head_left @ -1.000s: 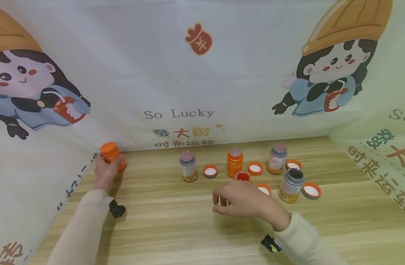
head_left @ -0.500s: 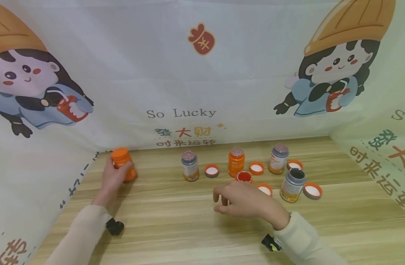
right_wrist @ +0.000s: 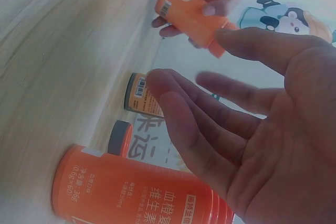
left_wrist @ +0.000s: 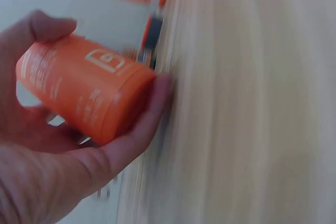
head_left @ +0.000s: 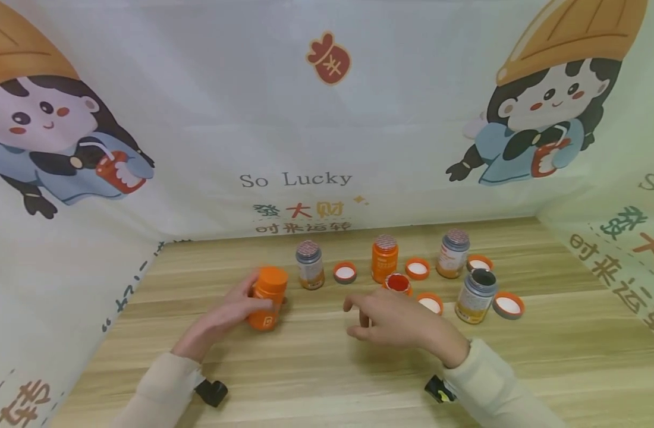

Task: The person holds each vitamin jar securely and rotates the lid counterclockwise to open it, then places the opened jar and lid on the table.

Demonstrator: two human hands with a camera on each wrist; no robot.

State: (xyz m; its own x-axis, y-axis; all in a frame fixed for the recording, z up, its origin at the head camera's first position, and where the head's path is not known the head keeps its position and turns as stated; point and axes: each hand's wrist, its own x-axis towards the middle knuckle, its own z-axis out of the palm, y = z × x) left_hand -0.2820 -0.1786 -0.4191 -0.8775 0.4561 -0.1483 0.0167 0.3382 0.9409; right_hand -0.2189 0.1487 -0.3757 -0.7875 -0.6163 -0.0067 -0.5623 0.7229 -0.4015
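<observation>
My left hand (head_left: pixel 225 315) grips a capped orange supplement bottle (head_left: pixel 265 303) round its side, left of the middle of the table. In the left wrist view, thumb and fingers wrap the orange bottle (left_wrist: pixel 86 85), and pale printing shows on its side. My right hand (head_left: pixel 399 321) hovers over the table with relaxed, slightly bent fingers and nothing in them. Just behind it stands an uncapped orange bottle (head_left: pixel 398 283) with a red interior, partly hidden by that hand. This orange bottle (right_wrist: pixel 136 187) appears large below the right palm (right_wrist: pixel 283 171) in the right wrist view.
Foil-sealed bottles stand at the back: a grey one (head_left: pixel 310 270), an orange one (head_left: pixel 384 261) and another grey one (head_left: pixel 452 258). An uncapped grey bottle (head_left: pixel 474 300) stands right. Several orange-rimmed caps, including one cap (head_left: pixel 345 272), lie white-side up. A printed cloth (head_left: pixel 225 119) walls the table.
My left hand has brought the capped orange bottle from the far left corner rightward and nearer. The right hand has stayed nearly still, and the other bottles stand as before.
</observation>
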